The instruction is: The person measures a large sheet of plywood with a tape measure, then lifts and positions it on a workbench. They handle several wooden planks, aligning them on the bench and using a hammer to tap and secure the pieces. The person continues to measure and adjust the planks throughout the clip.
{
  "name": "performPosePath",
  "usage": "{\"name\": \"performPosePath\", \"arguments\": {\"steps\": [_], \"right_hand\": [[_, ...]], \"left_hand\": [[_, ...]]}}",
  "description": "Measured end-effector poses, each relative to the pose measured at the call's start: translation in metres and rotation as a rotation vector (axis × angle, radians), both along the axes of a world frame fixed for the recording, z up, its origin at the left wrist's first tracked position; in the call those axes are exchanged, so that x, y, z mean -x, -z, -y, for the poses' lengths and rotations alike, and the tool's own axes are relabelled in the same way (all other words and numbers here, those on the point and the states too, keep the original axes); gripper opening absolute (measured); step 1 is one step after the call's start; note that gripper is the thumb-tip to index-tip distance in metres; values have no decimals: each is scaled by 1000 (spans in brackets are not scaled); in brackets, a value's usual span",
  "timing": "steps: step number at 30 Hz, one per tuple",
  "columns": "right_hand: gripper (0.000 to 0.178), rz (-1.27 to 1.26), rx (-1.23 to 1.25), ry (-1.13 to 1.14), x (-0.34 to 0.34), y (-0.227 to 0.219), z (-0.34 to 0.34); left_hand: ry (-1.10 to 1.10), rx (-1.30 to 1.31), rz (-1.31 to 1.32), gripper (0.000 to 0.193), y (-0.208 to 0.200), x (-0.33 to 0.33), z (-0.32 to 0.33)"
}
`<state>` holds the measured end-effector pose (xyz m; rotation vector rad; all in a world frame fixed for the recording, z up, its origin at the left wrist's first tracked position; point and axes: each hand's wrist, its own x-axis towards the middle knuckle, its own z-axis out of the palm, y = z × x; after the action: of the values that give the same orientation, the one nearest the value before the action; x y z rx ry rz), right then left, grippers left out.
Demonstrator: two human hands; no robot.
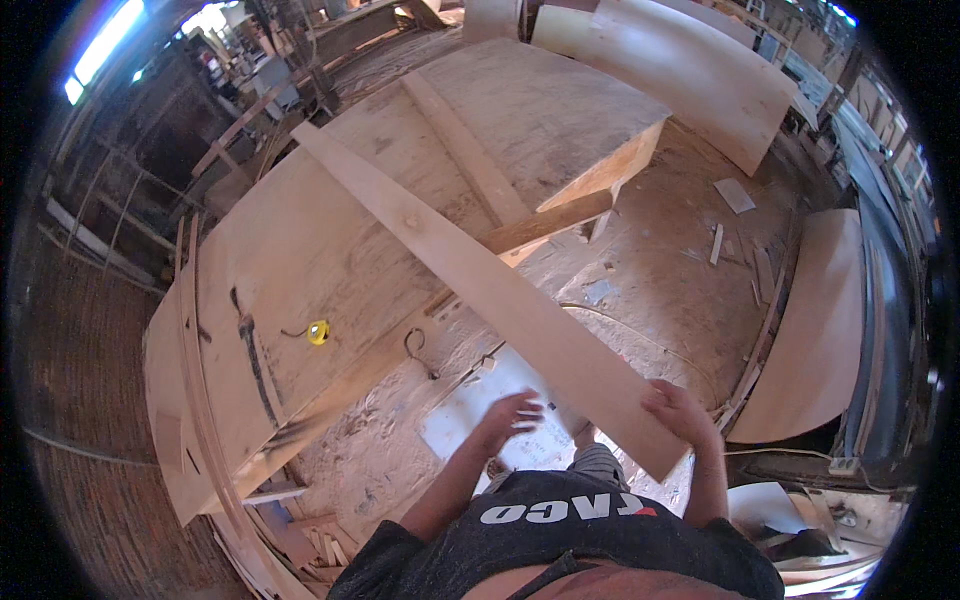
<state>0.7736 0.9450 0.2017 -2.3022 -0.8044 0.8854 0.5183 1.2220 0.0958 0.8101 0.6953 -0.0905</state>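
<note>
A long, narrow plywood strip (480,270) runs slantwise from near my body to the far left over a big wooden worktable (290,240). My right hand (675,412) is closed on the strip's near end, at its right edge. Left of the strip, my left hand (508,417) hangs in the air, touching nothing, its fingers apart and loosely bent. Farther back, a second plywood strip (465,150) lies on the tabletop, partly covered by the first. A yellow tape measure (318,332) rests on the table's left part.
A dark strap-like tool (255,360) lies near the table's left edge. Plywood sheets (680,75) lean at the back, and a curved sheet (815,330) stands at the right. Offcuts (735,195) and a cable litter the dusty floor. A white panel (450,415) lies below my left hand.
</note>
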Motion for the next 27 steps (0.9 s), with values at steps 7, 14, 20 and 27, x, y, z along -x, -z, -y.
{"name": "performPosePath", "arguments": {"steps": [7,14,20,27], "right_hand": [[41,76,219,350,-103,-103,140],[38,456,191,660,-196,-121,195],[47,677,19,719,-277,-55,214],[49,695,181,816,-332,-14,233]], "left_hand": [[-717,104,-22,70,13,-128,-81],[-801,-3,325,71,-57,-300,-58],[-716,32,366,62,-123,-392,-36],[-619,57,261,47,-84,-516,-66]]}}
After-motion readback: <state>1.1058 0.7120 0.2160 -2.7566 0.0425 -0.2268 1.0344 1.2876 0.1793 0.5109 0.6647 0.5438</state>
